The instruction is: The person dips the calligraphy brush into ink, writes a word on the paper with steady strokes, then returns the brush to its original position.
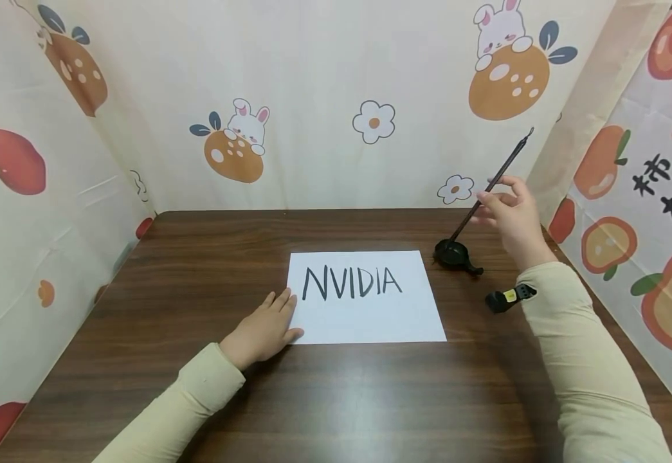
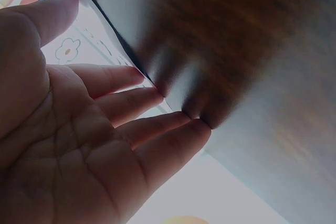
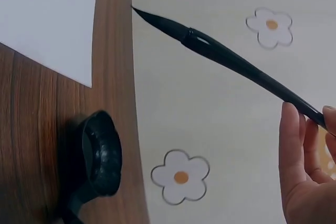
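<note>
My right hand [image 1: 512, 215] pinches a dark writing brush [image 3: 226, 59] by the upper part of its handle, bristles downward. In the head view the brush's lower end overlaps a small black ink dish [image 1: 451, 255] with a short handle. The right wrist view shows the pointed dark bristles apart from the dish, which holds dark liquid. A white sheet of paper [image 1: 364, 321] bears the hand-drawn letters NVIDIA in black. On its left edge rests my left hand [image 1: 263, 328], palm down, fingers straight and thumb spread at the lower corner.
The brown wooden table [image 1: 336, 399] meets a cream curtain [image 1: 312, 77] printed with rabbits, fruit and flowers at its back. More printed cloth hangs at both sides. By the right cuff sits a small black device [image 1: 498, 302] with a yellow label.
</note>
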Motion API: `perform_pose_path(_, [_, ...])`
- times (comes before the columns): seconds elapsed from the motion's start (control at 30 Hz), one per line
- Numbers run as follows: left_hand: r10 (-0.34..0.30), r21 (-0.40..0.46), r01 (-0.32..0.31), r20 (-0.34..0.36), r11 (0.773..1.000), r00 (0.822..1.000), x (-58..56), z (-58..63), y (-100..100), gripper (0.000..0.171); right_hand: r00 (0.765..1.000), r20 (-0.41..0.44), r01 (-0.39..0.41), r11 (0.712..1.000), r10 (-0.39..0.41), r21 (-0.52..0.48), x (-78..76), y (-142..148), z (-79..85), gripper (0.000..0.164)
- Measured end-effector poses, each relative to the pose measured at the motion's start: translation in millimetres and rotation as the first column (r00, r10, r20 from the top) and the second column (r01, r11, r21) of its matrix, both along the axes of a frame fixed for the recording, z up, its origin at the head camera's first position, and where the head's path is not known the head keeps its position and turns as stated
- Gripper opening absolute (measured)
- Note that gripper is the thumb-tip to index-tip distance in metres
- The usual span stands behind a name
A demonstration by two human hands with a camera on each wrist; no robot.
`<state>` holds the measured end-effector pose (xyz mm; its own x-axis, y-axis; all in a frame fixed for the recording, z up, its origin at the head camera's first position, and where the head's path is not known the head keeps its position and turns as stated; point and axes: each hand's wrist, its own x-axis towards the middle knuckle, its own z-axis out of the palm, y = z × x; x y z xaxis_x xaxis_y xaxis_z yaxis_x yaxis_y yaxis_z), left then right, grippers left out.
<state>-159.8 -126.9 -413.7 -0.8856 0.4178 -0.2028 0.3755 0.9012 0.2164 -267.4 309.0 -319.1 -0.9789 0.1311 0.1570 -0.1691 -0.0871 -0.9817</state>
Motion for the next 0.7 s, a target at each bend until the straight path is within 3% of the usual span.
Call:
perform_pose_path(0.27, [0.000,0.001,0.000,0.001,1.000,1.000,0.2,-0.1,0,0.071,0.986,0.165,0.001,0.997,0.011,-0.072,-7.8,23,-8.0,0.038])
perform_pose_path(0.47, [-0.002,0.000,0.002,-0.004,1.000,1.000,-0.1,-1.4,0,0.071,0.965,0.262,0.003,0.998,0.013,-0.062,-13.7,37,-17.8,0.040])
perform_pose_path(0.7, [0.004,-0.003,-0.004,0.001,1.000,1.000,-0.2,-1.2,0,0.071,0.947,0.313,-0.013,0.986,0.066,-0.168,-18.0,48,-26.8,0.033])
